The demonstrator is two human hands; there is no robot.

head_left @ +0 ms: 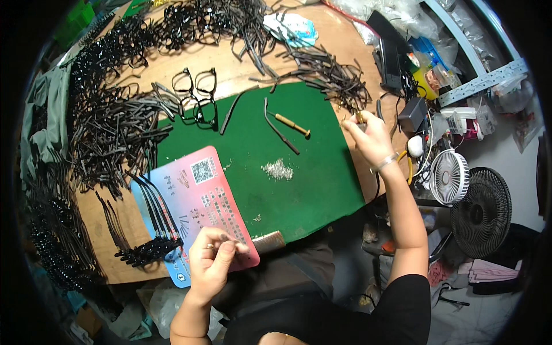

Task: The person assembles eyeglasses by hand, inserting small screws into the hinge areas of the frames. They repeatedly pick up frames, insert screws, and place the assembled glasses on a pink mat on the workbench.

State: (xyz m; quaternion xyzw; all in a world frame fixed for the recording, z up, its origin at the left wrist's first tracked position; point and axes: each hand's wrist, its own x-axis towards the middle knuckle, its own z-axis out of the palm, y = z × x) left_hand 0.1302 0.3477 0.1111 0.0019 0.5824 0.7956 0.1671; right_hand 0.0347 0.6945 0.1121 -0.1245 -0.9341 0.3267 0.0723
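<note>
- The left hand (214, 259) rests on the near edge of a pink and blue printed card (195, 201), at the near left of the table. Its fingers (233, 246) are curled in, tips pinched together against the card; what lies between them is too small to tell.
- The right hand (368, 135) reaches to the far right edge of the green mat (322, 178). Its fingers are closed around a small brass-coloured piece (360, 117), which pokes out above the knuckles.
- A bracelet (384, 163) circles the right wrist.
- On the mat, near its middle, lies a small heap of silvery bits (278, 169).
- Farther back on the mat lie a wooden-handled tool (292, 124) and two loose black temple arms (280, 133), just beside each other.
- At the far left corner of the mat sit black spectacle frames (195, 98), stacked.
- Heaps of black temple arms (109, 126) cover the wooden table (109, 247) to the left and along the far side.
- A row of black arms (154, 210) lies across the left edge of the card.
- To the right, off the table, stand a small white fan (449, 177) and a black fan (481, 211).
</note>
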